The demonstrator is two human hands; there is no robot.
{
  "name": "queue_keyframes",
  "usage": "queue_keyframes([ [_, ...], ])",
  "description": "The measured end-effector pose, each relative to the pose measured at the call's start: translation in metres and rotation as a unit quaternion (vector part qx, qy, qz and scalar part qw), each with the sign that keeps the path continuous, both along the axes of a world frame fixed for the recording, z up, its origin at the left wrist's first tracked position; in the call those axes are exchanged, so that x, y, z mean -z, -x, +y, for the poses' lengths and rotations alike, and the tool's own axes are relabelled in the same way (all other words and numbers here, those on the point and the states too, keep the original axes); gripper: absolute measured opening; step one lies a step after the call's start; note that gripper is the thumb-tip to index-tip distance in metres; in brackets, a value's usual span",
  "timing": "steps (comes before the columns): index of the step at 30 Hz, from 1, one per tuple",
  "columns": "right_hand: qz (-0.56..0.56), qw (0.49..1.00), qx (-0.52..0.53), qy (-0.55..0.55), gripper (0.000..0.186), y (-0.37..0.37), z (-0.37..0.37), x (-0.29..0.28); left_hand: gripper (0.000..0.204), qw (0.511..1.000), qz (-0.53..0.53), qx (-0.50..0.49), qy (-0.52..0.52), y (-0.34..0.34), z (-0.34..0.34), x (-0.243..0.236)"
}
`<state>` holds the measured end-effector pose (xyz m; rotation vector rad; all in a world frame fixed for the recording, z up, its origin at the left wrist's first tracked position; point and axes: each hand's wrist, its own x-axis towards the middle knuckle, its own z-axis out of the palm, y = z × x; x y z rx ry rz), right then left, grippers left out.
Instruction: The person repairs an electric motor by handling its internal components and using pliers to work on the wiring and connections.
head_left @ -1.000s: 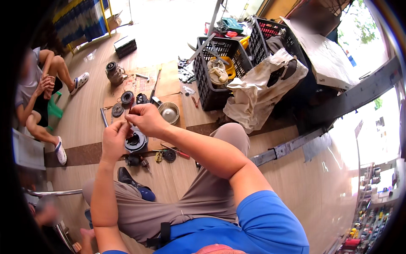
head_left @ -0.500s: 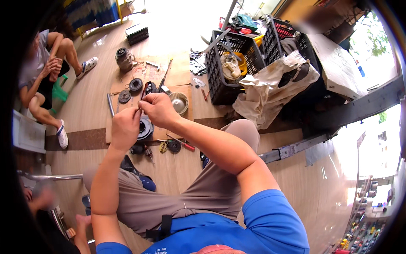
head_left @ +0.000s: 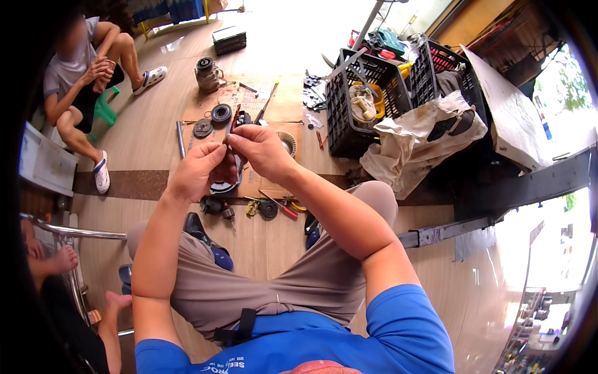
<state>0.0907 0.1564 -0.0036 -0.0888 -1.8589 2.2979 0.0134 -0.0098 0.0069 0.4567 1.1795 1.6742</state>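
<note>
My left hand (head_left: 200, 169) and my right hand (head_left: 263, 149) meet above a cardboard sheet (head_left: 256, 103), both closed in a pinch. Between their fingertips is a small dark piece, too small and too covered to name. Just beyond my right fingers a thin red and black part (head_left: 236, 115) sticks up; whether I hold it cannot be made out. Beneath my hands a round grey motor part (head_left: 223, 187) is mostly hidden. A pale finned blower wheel (head_left: 288, 143) shows behind my right hand. Beyond my left hand lie a black ring (head_left: 220, 113) and a dark disc (head_left: 202, 128).
A metal compressor-like unit (head_left: 208, 75) stands at the far side. Black crates (head_left: 349, 134) and a stained cloth (head_left: 411, 140) are at right. Nearer me lie a red-handled screwdriver (head_left: 283, 209) and a small motor (head_left: 215, 206). Another person (head_left: 78, 71) sits at left.
The whole view has shifted, so the floor items appear farther right. My hands stay together; the left has turned, showing more of its thumb and palm side.
</note>
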Motion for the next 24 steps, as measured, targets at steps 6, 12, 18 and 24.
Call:
queue_keyframes([
  [6,0.011,0.98,0.111,-0.162,0.018,0.005,-0.013,0.009,0.026,0.943,0.28,-0.105,0.149,-0.001,0.005,0.008],
  [12,-0.049,0.992,0.077,-0.083,0.022,0.005,-0.008,0.018,0.021,0.77,0.586,-0.177,0.177,-0.009,0.012,0.003],
  [18,-0.057,0.995,0.044,-0.065,0.021,0.005,-0.005,0.012,0.022,0.742,0.62,-0.18,0.182,-0.005,0.01,0.004],
  [24,-0.066,0.996,0.048,-0.031,0.018,0.003,-0.003,0.003,0.03,0.991,0.093,0.004,0.094,0.008,0.001,0.002],
])
